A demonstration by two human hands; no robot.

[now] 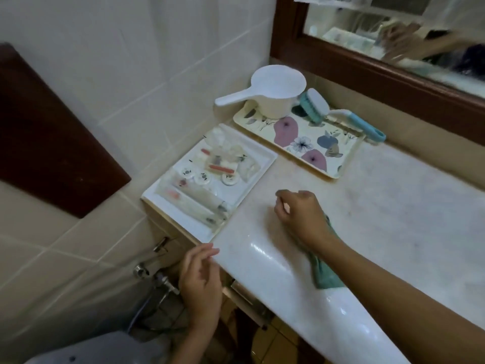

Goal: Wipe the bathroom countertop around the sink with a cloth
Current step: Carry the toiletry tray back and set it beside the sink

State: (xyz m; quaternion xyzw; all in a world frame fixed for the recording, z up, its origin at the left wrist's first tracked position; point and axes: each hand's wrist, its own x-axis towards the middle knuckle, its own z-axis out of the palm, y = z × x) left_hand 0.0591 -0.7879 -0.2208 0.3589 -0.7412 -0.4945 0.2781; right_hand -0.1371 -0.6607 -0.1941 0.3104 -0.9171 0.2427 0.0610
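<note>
The pale marble countertop (380, 206) runs from the left corner toward the right, and its rounded front edge shines. A teal-green cloth (326, 277) lies on it near the front edge, partly under my right wrist and forearm. My right hand (299, 214) hovers low over the counter just ahead of the cloth. Its fingers are loosely curled with nothing visible between them. My left hand (200, 282) is below the counter's left front corner, fingers relaxed, fingertips at the edge. No sink is in view.
A white tray (258, 164) of small toiletries sits at the counter's left end by the tiled wall. Behind it, a floral tray (341, 164) carries a white dipper (275, 90) and a teal scrub brush (315, 105). A wood-framed mirror (367, 67) lines the back. Pipe fittings (157, 274) sit under the counter.
</note>
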